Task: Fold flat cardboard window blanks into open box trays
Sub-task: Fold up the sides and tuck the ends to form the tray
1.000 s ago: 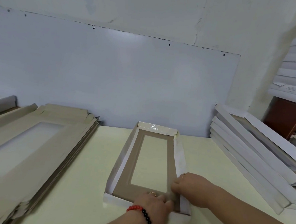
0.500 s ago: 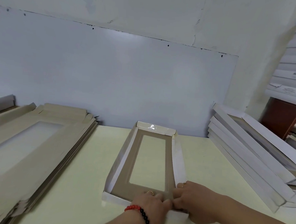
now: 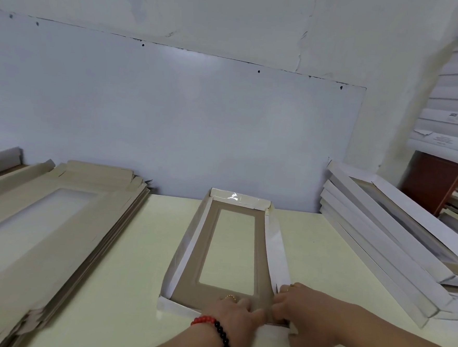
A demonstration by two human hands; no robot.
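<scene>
Presently both hands work at the near right corner of the cardboard tray [image 3: 233, 255], which lies lengthwise at the middle of the pale table [image 3: 111, 287]. The left hand [image 3: 235, 313], wearing a ring and a red-and-black bead bracelet [image 3: 218, 332], rests on the tray's brown floor with its fingers pressed down beside the corner. The right hand [image 3: 304, 316] has its fingers curled round the corner, pinching the end of the white right wall where it meets the near flap. Tray condition: brown inner face with a rectangular window, far wall upright, left and right walls raised but leaning outward, near flap low against the table. A stack of flat blanks [image 3: 42, 230] lies at the left, well apart; a stack of folded white trays [image 3: 385, 252] leans at the right.
</scene>
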